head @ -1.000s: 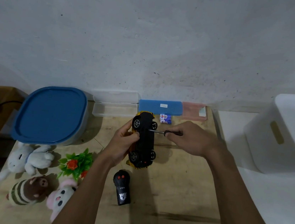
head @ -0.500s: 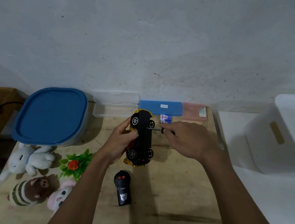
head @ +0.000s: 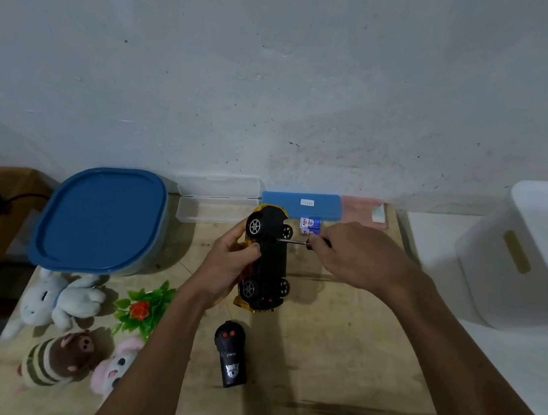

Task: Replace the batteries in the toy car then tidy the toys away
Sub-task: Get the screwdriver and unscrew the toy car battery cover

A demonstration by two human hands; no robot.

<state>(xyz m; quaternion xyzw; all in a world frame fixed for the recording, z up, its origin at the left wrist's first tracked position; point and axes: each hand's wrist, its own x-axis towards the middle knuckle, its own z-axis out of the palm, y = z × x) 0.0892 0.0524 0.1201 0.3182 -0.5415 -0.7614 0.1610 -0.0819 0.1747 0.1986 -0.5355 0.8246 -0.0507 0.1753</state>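
Holding the toy car (head: 271, 258) on its side, black underside turned toward 3 o'clock, the left hand (head: 225, 267) curls fingers and thumb round its yellow body at 9 o'clock. The right hand (head: 360, 255) pinches a small screwdriver (head: 291, 241), tip at the chassis near the far wheels; whether it sits in a screw is too small to tell. The car looks light, hollow hard plastic, slick on its shell, so the body flanks suit gripping better than wheels. Batteries (head: 310, 226) lie at its 1 o'clock, the remote (head: 230, 357) at its 6 o'clock.
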